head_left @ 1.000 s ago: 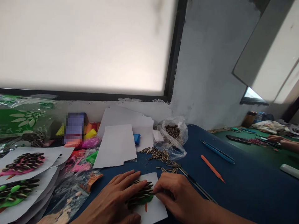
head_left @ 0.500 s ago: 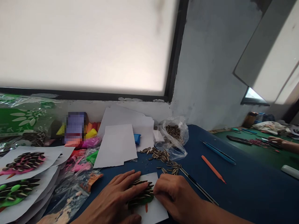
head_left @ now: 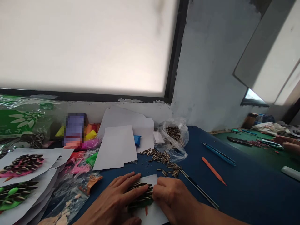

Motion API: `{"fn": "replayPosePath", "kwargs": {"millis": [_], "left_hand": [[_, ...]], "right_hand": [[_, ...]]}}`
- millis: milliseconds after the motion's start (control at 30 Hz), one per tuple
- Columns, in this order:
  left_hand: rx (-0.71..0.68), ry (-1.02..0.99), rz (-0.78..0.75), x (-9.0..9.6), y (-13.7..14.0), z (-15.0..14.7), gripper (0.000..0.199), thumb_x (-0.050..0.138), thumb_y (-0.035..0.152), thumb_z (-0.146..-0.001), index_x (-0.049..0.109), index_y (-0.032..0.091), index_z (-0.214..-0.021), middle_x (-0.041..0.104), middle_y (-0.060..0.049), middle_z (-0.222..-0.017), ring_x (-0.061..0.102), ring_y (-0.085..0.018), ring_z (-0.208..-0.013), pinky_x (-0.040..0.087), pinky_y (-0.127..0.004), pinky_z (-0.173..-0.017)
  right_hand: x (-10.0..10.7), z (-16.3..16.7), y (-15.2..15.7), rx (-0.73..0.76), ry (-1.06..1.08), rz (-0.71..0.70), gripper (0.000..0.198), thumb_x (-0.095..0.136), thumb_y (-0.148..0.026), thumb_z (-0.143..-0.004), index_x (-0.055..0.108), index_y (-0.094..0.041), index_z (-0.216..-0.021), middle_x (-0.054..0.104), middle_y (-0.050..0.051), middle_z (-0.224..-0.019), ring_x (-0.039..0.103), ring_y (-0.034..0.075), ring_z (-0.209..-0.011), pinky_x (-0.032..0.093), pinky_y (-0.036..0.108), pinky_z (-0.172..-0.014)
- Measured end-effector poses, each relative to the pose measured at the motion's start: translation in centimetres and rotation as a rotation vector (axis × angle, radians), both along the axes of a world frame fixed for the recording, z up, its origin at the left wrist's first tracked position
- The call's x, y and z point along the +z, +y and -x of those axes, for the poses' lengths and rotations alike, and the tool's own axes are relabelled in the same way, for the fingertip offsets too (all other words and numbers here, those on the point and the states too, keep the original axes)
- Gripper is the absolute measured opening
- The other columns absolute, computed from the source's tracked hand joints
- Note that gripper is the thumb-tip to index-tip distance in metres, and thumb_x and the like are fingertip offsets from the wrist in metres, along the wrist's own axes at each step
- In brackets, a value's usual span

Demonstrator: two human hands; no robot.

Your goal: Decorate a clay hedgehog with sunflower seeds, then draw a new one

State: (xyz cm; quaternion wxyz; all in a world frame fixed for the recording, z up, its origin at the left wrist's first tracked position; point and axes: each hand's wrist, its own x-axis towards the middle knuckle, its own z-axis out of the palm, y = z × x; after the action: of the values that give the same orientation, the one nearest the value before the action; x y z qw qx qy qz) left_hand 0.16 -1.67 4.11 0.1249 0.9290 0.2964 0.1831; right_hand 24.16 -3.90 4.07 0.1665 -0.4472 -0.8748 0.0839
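Note:
A white card [head_left: 153, 215] lies at the front of the table, bearing a green clay shape [head_left: 140, 203] stuck with dark sunflower seeds [head_left: 146, 191] and a small orange piece [head_left: 146, 211] below it. My left hand [head_left: 114, 198] rests over the left part with its fingers stretched out, the index finger touching the seeds. On the right side, my right hand [head_left: 174, 195] is closed with its fingertips pressed at the edge of the seeded shape. Whatever it pinches is hidden. Loose sunflower seeds [head_left: 161, 156] are scattered just beyond the card.
Blank white paper [head_left: 116, 147] and an open bag of seeds [head_left: 173, 132] stand behind. Finished seeded cards [head_left: 47, 184] are stacked left, near clay packets [head_left: 79, 164]. Tweezers [head_left: 199, 187], an orange tool [head_left: 213, 170] and blue tweezers [head_left: 219, 153] lie right. Another person's hands [head_left: 289, 143] work at the green table.
My right hand has shifted slightly left against the seeded shape, while my left hand stays in place. The other person's hands have moved a little at the far right.

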Motion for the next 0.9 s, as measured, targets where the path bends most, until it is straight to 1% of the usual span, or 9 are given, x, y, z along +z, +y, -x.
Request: {"fn": "replayPosePath", "kwargs": {"millis": [200, 333, 433, 500, 600, 667, 700, 800, 900], "left_hand": [[-0.021, -0.025, -0.026, 0.1, 0.1, 0.1, 0.052, 0.047, 0.062, -0.096, 0.048, 0.038, -0.142, 0.05, -0.004, -0.148, 0.05, -0.033, -0.131, 0.046, -0.048, -0.103], [-0.037, -0.056, -0.067, -0.4, 0.3, 0.0, 0.052, 0.046, 0.062, -0.097, 0.047, 0.038, -0.142, 0.051, -0.004, -0.147, 0.051, -0.032, -0.131, 0.047, -0.047, -0.103], [-0.04, -0.07, -0.091, -0.9, 0.4, 0.2, 0.054, 0.047, 0.06, -0.097, 0.041, 0.039, -0.146, 0.05, -0.004, -0.148, 0.05, -0.033, -0.131, 0.047, -0.046, -0.103], [-0.044, -0.083, -0.106, -1.2, 0.4, 0.3, 0.059, 0.048, 0.058, -0.097, 0.033, 0.039, -0.15, 0.049, -0.004, -0.149, 0.05, -0.033, -0.131, 0.046, -0.046, -0.104], [-0.044, -0.076, -0.119, -1.4, 0.6, 0.4, 0.067, 0.052, 0.056, -0.096, 0.021, 0.041, -0.154, 0.047, -0.002, -0.15, 0.05, -0.032, -0.131, 0.046, -0.045, -0.105], [-0.044, -0.068, -0.121, -1.4, 0.7, 0.4, 0.071, 0.053, 0.054, -0.095, 0.016, 0.042, -0.154, 0.046, -0.001, -0.151, 0.051, -0.032, -0.131, 0.045, -0.045, -0.105], [-0.046, -0.068, -0.121, -1.3, 0.7, 0.4, 0.071, 0.053, 0.053, -0.095, 0.015, 0.042, -0.155, 0.046, 0.0, -0.151, 0.051, -0.032, -0.131, 0.045, -0.044, -0.105], [-0.047, -0.077, -0.121, -1.2, 0.7, 0.3, 0.072, 0.054, 0.051, -0.095, 0.013, 0.043, -0.155, 0.046, 0.002, -0.15, 0.051, -0.031, -0.131, 0.045, -0.042, -0.106], [-0.04, -0.076, -0.12, -1.0, 0.6, 0.2, 0.073, 0.054, 0.052, -0.095, 0.012, 0.045, -0.154, 0.045, 0.003, -0.151, 0.051, -0.03, -0.131, 0.046, -0.042, -0.105]], "right_hand": [[0.2, 0.4, 0.2, -0.001, -0.149, -0.007, 0.012, 0.054, -0.014, -0.084, 0.061, -0.017, -0.075, 0.062, 0.005, -0.075, 0.054, 0.014, -0.062, 0.03, 0.023, -0.053], [0.2, 0.4, -0.1, -0.031, -0.136, 0.03, 0.009, 0.056, -0.016, -0.086, 0.061, -0.017, -0.079, 0.065, 0.004, -0.078, 0.059, 0.015, -0.066, 0.034, 0.023, -0.056], [1.1, 0.0, -0.2, -0.074, -0.135, 0.044, 0.006, 0.06, -0.018, -0.086, 0.061, -0.017, -0.08, 0.067, 0.004, -0.081, 0.061, 0.016, -0.069, 0.036, 0.024, -0.059], [2.3, -0.5, -0.1, -0.129, -0.173, 0.052, 0.009, 0.058, -0.016, -0.089, 0.061, -0.017, -0.08, 0.068, 0.004, -0.083, 0.062, 0.016, -0.071, 0.036, 0.024, -0.06], [4.6, -1.6, 0.8, -0.283, -0.307, 0.092, 0.011, 0.057, -0.012, -0.09, 0.064, -0.017, -0.082, 0.069, 0.005, -0.083, 0.063, 0.017, -0.072, 0.034, 0.025, -0.059], [5.8, -2.6, 1.5, -0.389, -0.413, 0.113, 0.021, 0.052, -0.007, -0.092, 0.065, -0.016, -0.079, 0.07, 0.005, -0.084, 0.063, 0.017, -0.073, 0.032, 0.025, -0.059], [6.2, -3.0, 1.8, -0.421, -0.465, 0.123, 0.022, 0.051, -0.005, -0.091, 0.066, -0.016, -0.078, 0.07, 0.005, -0.084, 0.063, 0.017, -0.073, 0.032, 0.025, -0.058], [6.5, -4.1, 2.4, -0.464, -0.504, 0.124, 0.023, 0.053, -0.002, -0.088, 0.067, -0.016, -0.076, 0.07, 0.006, -0.082, 0.064, 0.018, -0.073, 0.029, 0.026, -0.057], [6.2, -4.6, 2.5, -0.484, -0.514, 0.119, 0.024, 0.053, -0.001, -0.087, 0.068, -0.017, -0.077, 0.069, 0.006, -0.081, 0.063, 0.019, -0.071, 0.027, 0.026, -0.056]]}}
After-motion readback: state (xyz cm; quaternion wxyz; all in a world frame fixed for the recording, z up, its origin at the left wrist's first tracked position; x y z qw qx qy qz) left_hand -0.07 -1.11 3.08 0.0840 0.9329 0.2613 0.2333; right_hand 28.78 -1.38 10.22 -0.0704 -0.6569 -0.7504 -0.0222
